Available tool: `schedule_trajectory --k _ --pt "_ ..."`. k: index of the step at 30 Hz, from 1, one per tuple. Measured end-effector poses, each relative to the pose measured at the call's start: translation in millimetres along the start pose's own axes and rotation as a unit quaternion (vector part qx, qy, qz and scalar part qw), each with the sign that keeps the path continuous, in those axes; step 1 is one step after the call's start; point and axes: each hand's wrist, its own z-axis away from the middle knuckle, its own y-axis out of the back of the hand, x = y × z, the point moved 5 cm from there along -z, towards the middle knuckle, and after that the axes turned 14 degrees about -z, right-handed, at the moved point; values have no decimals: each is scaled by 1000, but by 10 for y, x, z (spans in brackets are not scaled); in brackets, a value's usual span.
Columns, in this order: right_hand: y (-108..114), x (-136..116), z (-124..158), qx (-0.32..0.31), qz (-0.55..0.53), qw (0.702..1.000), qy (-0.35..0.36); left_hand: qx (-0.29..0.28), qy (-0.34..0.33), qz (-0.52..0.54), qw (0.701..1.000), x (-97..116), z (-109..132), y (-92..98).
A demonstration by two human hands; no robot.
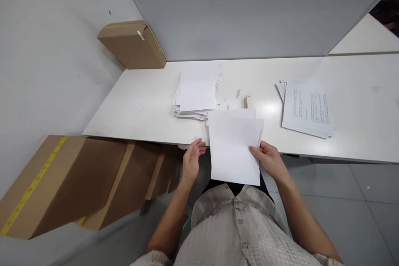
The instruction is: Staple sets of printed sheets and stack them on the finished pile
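Several white paper sheets (235, 145) are gripped at their right edge by my right hand (269, 158), thumb on top. They overhang the table's front edge, and their faces look blank apart from faint print along the right side. Left of the sheets, my left hand (193, 158) is open with its fingers apart, not touching them. Behind it on the table lies an uneven stack of white paper (198, 91). Partly hidden by the far edge of the held sheets is a small beige stapler-like object (248, 102). Printed sheets (307, 108) lie in a pile at the right.
The white table (131, 104) meets a grey partition (243, 16) at the back. A cardboard box (134, 45) stands in its far left corner. Larger cardboard boxes (62, 183) with yellow tape sit on the lower left. Small paper scraps (238, 93) lie near the stack.
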Motion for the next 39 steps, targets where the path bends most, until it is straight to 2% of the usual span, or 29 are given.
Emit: schedule_trajectory --k 1,3,5,7,10,15,17,19,21,24,27,30,35,39 --pt "43 32 73 1 5 1000 -2 -44 44 56 997 -14 -19 -68" --pt "107 102 192 1 21 1000 -7 -119 74 114 984 23 -38 -208" --pt "156 159 277 7 41 999 -4 -135 64 108 983 79 -43 -294" --pt "210 192 333 20 61 998 4 -118 46 74 989 122 -34 -341" --pt "330 180 380 57 81 995 35 -58 16 14 998 182 -10 -333" --pt "668 38 429 182 49 977 96 48 -32 -45 997 288 -7 -109" --pt "790 -61 460 240 53 961 127 89 -31 -3 996 308 -36 45" --pt "848 -167 490 289 86 941 155 117 -10 88 989 311 -72 176" --pt "814 -238 495 306 113 930 169 113 23 178 977 313 -102 218" --pt "590 -210 419 241 74 955 158 53 59 213 974 331 -108 85" --pt "273 -61 322 132 -3 985 110 8 45 137 990 333 -82 -138" --pt "71 84 270 73 -79 991 77 11 8 47 999 309 -73 -301" --pt "63 182 231 59 -132 988 58 -5 12 43 999 265 -85 -482" --pt "125 74 247 59 -80 991 85 8 33 83 996 300 -63 -599"
